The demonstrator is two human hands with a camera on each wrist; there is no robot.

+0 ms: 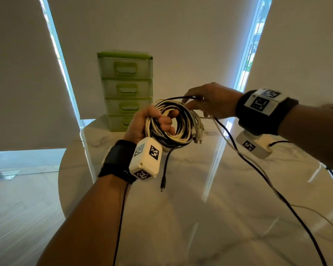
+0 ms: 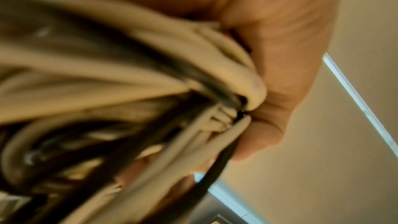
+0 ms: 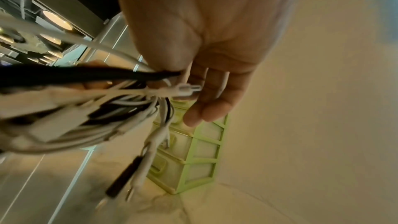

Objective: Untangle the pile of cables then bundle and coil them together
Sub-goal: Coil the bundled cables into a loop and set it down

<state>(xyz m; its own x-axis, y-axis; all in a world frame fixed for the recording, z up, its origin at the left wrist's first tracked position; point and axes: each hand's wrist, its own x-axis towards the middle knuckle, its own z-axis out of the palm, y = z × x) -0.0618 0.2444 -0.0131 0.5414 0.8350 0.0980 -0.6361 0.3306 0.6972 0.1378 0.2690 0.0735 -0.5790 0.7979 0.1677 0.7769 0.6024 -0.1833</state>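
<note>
Mid-coil: laying another turn of loose cable onto the bundle.

Right hand [image 1: 212, 100] fingers [image 3: 206, 108] only loosely bent; thumb and forefinger pinch a black cable [image 1: 257, 175] and a white cable [image 1: 227, 140] at the far rim of the coil [image 1: 173, 127]. Left hand [image 1: 152, 123] fully curled through the coil's centre, clamping the near-left side of the black and cream loops. Coil is held up over the marble table [image 1: 181, 217], in front of the green drawer unit [image 1: 126, 89]. Both loose tails trail from the coil's right down across the table. One black plug end [image 1: 162, 186] dangles below the coil. To do it well, I'd say: let cable slide through the pinch, match loop size, tuck each turn under the left thumb, watch the tails for snags.
</note>
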